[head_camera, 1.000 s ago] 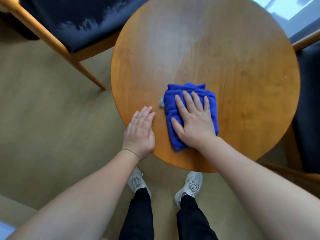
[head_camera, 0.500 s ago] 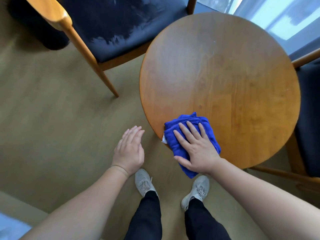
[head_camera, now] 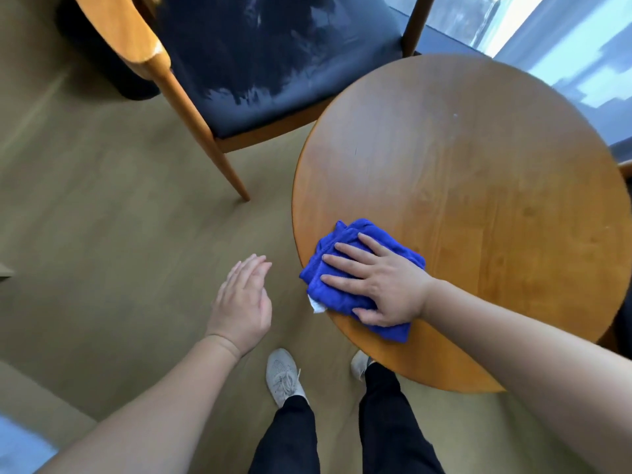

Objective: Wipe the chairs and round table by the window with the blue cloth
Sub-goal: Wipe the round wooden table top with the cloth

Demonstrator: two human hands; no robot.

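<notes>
The folded blue cloth [head_camera: 342,249] lies at the near left rim of the round wooden table [head_camera: 478,200], part of it hanging over the edge. My right hand [head_camera: 379,285] presses flat on the cloth with straight fingers pointing left. My left hand [head_camera: 241,299] hovers over the floor left of the table, fingers straight, holding nothing. A wooden chair [head_camera: 273,80] with a dark seat stands at the far left of the table; streaks show on its seat. A second chair [head_camera: 626,169] barely shows at the right edge.
The window [head_camera: 564,46] runs along the far right. The near chair leg [head_camera: 219,155] reaches the tan floor [head_camera: 102,217] left of the table. My feet in grey shoes [head_camera: 284,378] stand close to the table's near edge.
My left hand left the table top and now hangs over the floor. My right hand slid the cloth from the middle toward the near left rim, fingers turning to point left. The view shifted left.
</notes>
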